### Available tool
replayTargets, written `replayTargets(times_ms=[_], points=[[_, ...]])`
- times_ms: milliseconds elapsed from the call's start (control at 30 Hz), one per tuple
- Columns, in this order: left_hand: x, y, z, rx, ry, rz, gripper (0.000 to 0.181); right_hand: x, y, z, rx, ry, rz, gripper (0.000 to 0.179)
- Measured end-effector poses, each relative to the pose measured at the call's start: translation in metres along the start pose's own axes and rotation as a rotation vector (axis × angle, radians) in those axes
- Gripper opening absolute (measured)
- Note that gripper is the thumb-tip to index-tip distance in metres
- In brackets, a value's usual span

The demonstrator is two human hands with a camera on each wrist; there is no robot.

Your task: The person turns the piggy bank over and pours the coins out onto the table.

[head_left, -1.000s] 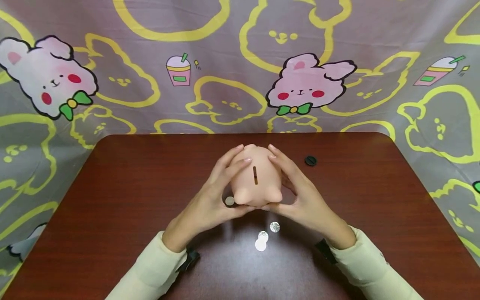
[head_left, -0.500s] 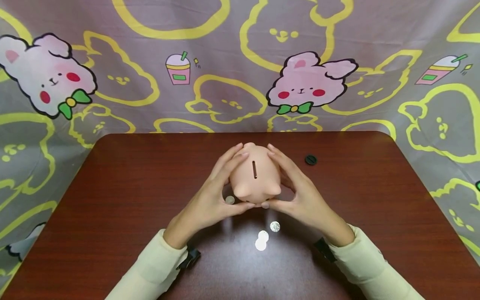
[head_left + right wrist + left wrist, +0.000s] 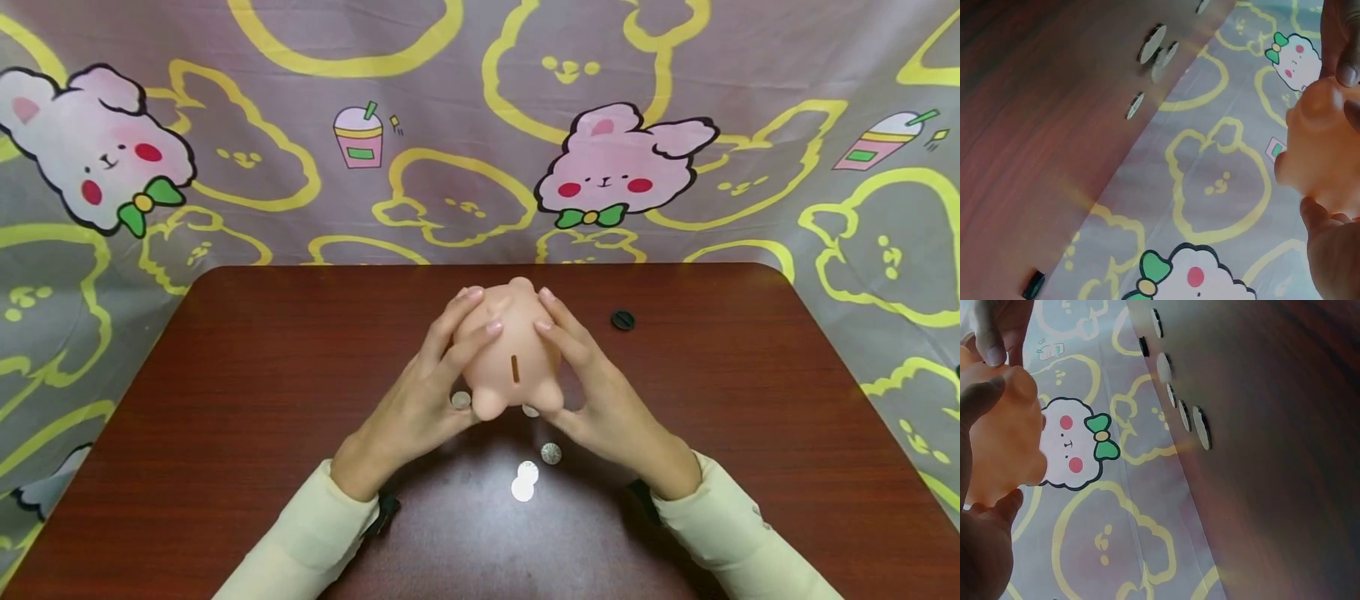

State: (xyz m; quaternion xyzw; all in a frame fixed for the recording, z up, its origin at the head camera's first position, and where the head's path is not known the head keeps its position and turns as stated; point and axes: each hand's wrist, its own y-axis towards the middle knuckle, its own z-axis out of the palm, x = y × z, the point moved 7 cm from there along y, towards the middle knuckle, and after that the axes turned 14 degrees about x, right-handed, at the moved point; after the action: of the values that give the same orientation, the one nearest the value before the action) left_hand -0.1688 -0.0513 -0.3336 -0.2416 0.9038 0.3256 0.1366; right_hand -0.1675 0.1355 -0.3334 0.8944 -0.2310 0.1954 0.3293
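A peach-pink piggy bank [image 3: 517, 325] is held up off the table between both hands, its dark coin slot facing up and toward me. My left hand [image 3: 412, 392] grips its left side, and my right hand [image 3: 618, 400] grips the right, fingers spread over the top; the thumbs are partly hidden beneath. In the left wrist view a blurred coin [image 3: 1164, 367] appears among sharper ones, and the head view shows a coin [image 3: 531, 410] just under the bank. Another coin [image 3: 461, 401] is beside my left thumb. Several silver coins [image 3: 551, 453] lie nearer me.
A round black plug [image 3: 622, 320] lies on the dark red-brown table [image 3: 262, 375], beyond my right hand. Behind the table hangs a grey cloth [image 3: 465, 100] printed with cartoon animals. Pale sleeves [image 3: 307, 533] cover both forearms.
The hands have tipped the piggy bank, so its slot moved toward me and a rounded bump shows at its far end. A coin has come into view beneath it. The plug stays put.
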Motion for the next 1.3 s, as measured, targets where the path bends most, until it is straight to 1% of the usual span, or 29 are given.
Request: replayTargets(times_ms=[100,200,233,300,367,433,467,533,600,633,667,733,767,800,867,900,967,1100,1200,1300], points=[[0.001,-0.001,-0.001,-0.015,-0.042,-0.048,0.107,-0.005,0.001,-0.002,-0.012,0.15,0.08,0.106],[0.002,-0.001,-0.001,-0.017,-0.103,-0.105,0.106,-0.011,-0.001,-0.003,-0.031,0.334,0.184,0.113],[0.002,-0.001,-0.001,-0.014,-0.117,-0.121,0.104,-0.012,-0.001,-0.003,-0.033,0.374,0.207,0.113],[0.002,0.0,-0.001,-0.004,-0.144,-0.144,0.102,-0.013,-0.002,-0.004,-0.033,0.413,0.241,0.112],[0.002,0.001,0.001,-0.001,-0.185,-0.154,0.101,-0.012,-0.002,-0.005,-0.039,0.436,0.251,0.111],[0.002,0.003,0.002,-0.001,-0.247,-0.172,0.103,-0.01,-0.001,-0.007,-0.048,0.423,0.245,0.108],[0.004,0.003,0.004,0.002,-0.287,-0.188,0.105,-0.008,-0.001,-0.008,-0.052,0.396,0.234,0.106],[0.008,0.004,0.011,0.023,-0.409,-0.236,0.11,-0.003,0.001,-0.011,-0.057,0.322,0.213,0.1],[0.013,0.003,0.02,0.058,-0.562,-0.319,0.115,0.002,0.005,-0.012,-0.052,0.239,0.206,0.093],[0.016,0.002,0.025,0.08,-0.644,-0.368,0.117,0.004,0.007,-0.012,-0.044,0.2,0.217,0.089],[0.019,0.0,0.029,0.096,-0.692,-0.426,0.117,0.004,0.009,-0.012,-0.037,0.165,0.24,0.084],[0.024,-0.005,0.036,0.129,-0.739,-0.541,0.113,0.003,0.013,-0.011,-0.016,0.13,0.324,0.077],[0.026,-0.008,0.039,0.146,-0.74,-0.584,0.111,0.001,0.014,-0.01,-0.006,0.123,0.373,0.074],[0.028,-0.009,0.041,0.165,-0.726,-0.62,0.108,-0.002,0.014,-0.009,0.006,0.121,0.426,0.072],[0.033,-0.012,0.043,0.193,-0.68,-0.669,0.106,-0.008,0.014,-0.008,0.024,0.123,0.511,0.068],[0.034,-0.013,0.045,0.205,-0.674,-0.679,0.105,-0.01,0.014,-0.007,0.031,0.13,0.539,0.067],[0.036,-0.013,0.047,0.22,-0.676,-0.684,0.104,-0.013,0.013,-0.006,0.039,0.145,0.565,0.066],[0.038,-0.012,0.048,0.206,-0.691,-0.69,0.103,-0.016,0.013,-0.006,0.041,0.157,0.565,0.066],[0.037,-0.01,0.045,0.159,-0.746,-0.673,0.102,-0.019,0.013,-0.005,0.04,0.206,0.562,0.066],[0.035,-0.007,0.041,0.081,-0.813,-0.655,0.099,-0.024,0.01,-0.003,0.053,0.308,0.573,0.068]])
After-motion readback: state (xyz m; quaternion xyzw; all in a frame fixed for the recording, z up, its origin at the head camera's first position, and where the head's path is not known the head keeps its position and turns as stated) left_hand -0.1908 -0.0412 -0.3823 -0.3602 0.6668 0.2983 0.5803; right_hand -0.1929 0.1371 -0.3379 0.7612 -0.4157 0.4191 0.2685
